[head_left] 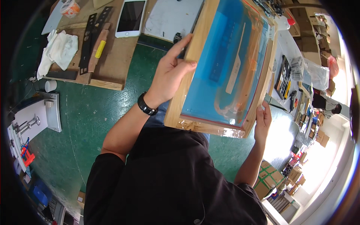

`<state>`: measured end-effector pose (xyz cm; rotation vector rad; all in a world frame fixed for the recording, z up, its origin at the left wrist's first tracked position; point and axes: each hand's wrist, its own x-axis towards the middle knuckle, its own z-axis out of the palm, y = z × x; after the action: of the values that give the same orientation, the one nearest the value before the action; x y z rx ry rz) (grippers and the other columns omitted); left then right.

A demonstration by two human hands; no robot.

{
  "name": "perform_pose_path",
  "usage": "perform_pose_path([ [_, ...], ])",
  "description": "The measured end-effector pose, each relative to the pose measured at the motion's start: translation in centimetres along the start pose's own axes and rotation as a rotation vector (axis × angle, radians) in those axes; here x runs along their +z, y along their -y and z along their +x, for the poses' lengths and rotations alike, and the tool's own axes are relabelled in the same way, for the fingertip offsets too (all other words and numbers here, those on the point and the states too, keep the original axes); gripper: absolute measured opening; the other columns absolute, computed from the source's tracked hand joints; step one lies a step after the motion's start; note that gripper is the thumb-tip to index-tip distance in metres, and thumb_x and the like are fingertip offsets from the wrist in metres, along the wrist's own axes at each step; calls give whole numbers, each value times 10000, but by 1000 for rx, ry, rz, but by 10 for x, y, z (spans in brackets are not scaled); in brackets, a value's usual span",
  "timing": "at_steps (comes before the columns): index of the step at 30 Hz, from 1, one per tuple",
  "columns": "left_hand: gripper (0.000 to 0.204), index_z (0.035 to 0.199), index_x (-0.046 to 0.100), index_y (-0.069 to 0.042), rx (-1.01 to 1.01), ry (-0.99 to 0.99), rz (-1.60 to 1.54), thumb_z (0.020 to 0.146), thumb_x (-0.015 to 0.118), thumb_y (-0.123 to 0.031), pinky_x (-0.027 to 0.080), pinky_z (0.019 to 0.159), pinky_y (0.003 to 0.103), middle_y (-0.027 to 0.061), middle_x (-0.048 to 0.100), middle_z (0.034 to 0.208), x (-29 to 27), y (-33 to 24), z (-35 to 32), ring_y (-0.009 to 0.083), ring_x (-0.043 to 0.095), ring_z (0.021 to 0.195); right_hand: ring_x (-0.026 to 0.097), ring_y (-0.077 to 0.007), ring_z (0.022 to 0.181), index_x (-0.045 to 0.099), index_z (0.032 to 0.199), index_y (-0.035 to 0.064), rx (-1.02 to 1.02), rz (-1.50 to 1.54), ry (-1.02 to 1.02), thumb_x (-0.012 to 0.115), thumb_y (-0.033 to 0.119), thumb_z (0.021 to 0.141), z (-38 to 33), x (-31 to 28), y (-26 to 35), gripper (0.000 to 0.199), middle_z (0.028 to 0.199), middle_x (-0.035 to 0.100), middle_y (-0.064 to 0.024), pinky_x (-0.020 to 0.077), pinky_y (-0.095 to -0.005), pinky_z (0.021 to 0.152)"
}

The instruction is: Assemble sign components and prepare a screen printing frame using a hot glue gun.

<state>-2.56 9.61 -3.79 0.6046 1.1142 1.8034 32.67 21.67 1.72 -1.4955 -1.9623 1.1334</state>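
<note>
A wooden-framed printing screen (180,103) with blue mesh is tilted in front of my body, held between both hands. Its mesh (204,95) bears a pale elongated shape and an orange-brown smeared band along the right part. Clear tape covers parts of the wooden border. My left hand (167,77) grips the left rail, thumb on the near face and index finger stretched along the edge. Around the lower right rail my right hand (263,120) is closed, its other fingers partly hidden behind the wood.
On the workbench (108,83) at upper left lie a white phone (130,18), crumpled white cloth (63,48), black slotted strips (87,43) and a yellow-banded handle (99,49). A metal fixture (54,112) stands left. Cardboard boxes (269,176) and cluttered tables line the right.
</note>
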Motion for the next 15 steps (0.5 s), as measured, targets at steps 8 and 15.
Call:
perform_pose_path([
  [8,687,1565,425,-31,37,-60,-7,904,612,-7,401,619,201,60,689,985,-2,-5,0,72,506,660,600,-144,897,586,1376,25,-197,-76,-141,534,203,1089,34,-2,40,342,1067,658,-75,494,-269,812],
  [15,680,1556,443,-30,33,-22,-21,899,616,-2,423,651,198,54,694,1089,-3,2,0,74,509,679,575,-141,827,701,1268,66,-464,-327,56,616,60,984,61,40,116,296,973,610,-41,484,-289,759],
])
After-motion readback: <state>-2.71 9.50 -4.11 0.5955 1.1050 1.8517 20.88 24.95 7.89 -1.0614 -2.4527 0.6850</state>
